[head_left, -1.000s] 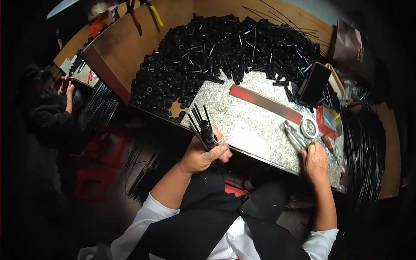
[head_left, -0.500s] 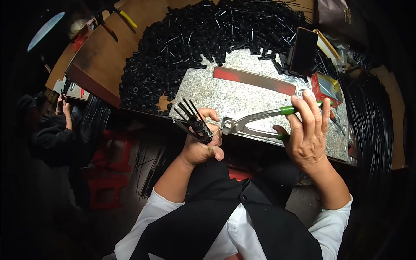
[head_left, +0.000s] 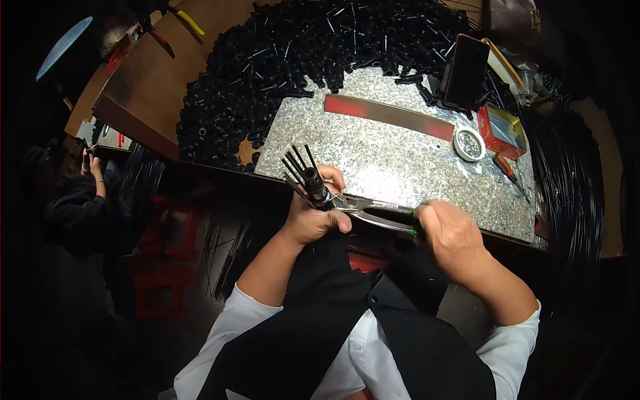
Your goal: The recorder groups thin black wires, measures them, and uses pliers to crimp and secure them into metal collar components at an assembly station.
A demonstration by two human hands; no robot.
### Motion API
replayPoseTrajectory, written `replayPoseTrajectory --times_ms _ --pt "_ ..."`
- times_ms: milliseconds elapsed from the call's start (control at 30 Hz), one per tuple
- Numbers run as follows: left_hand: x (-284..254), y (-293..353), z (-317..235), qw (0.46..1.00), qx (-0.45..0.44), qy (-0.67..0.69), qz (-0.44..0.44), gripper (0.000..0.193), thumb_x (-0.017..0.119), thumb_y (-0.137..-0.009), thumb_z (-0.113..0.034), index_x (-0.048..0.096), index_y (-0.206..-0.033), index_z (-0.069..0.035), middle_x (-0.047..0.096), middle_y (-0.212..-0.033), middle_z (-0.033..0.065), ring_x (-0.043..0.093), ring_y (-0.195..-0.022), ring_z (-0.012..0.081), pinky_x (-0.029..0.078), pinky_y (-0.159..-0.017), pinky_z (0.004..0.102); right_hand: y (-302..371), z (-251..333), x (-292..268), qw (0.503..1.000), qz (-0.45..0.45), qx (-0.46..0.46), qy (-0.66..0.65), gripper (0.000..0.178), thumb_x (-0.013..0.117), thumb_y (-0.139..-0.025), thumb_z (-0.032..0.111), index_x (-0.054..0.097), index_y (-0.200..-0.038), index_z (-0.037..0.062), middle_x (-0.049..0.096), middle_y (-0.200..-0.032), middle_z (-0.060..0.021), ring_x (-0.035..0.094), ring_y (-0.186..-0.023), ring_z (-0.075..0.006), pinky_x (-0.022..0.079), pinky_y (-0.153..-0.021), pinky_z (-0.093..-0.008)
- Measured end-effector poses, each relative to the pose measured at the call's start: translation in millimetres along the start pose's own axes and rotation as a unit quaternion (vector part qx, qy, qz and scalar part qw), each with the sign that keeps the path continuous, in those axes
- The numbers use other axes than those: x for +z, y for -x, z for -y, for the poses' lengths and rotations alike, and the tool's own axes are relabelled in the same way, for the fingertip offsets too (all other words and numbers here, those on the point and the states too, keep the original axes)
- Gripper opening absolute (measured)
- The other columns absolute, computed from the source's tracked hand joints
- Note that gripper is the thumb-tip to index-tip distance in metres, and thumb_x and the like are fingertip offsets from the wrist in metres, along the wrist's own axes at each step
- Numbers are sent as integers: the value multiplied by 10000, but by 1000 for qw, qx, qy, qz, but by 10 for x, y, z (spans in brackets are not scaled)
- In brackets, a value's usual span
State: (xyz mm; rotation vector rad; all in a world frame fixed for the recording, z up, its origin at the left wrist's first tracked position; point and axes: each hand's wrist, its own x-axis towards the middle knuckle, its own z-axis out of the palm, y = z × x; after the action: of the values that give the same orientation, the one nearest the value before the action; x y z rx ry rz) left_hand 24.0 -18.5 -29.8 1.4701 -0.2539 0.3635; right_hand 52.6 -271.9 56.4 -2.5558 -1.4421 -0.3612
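Observation:
My left hand [head_left: 319, 212] grips a small bundle of black rods [head_left: 305, 175] that fan upward from a black collar, held just over the near edge of a grey speckled metal plate [head_left: 407, 160]. My right hand [head_left: 453, 233] is closed around the green handles of metal pliers [head_left: 373, 213]. The pliers' jaws point left and meet the bundle at its collar beside my left fingers. Whether the jaws pinch a rod is hidden by my fingers.
A big heap of short black tubes [head_left: 300, 60] covers the brown table behind the plate. On the plate lie a red strip [head_left: 390, 115], a tape roll [head_left: 469, 143], a red box [head_left: 501, 130] and a dark phone [head_left: 467, 70]. Another person [head_left: 73, 200] sits far left.
My right hand picked the pliers up from the plate's right side, swung them left and lowered them to the bundle. The left hand kept holding the bundle, shifting slightly toward the plate.

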Motion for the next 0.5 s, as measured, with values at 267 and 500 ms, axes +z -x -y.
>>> replayPoseTrajectory --times_ms 267,500 --pt "-19 32 -135 977 -136 120 116 516 918 -488 -191 620 -875 -27 567 -735 -24 508 -662 49 398 -579 202 43 116 65 490 356 252 -755 262 697 -811 78 481 -938 2 600 -717 -54 598 -575 -101 479 -493 -232" --pt "14 -13 -123 995 -100 3 22 652 873 -438 -488 611 -816 -26 556 -728 -17 516 -660 75 406 -590 213 120 144 134 960 1 86 -267 332 574 -907 182 445 -1129 -29 590 -839 -96 605 -731 -195 480 -640 -328"
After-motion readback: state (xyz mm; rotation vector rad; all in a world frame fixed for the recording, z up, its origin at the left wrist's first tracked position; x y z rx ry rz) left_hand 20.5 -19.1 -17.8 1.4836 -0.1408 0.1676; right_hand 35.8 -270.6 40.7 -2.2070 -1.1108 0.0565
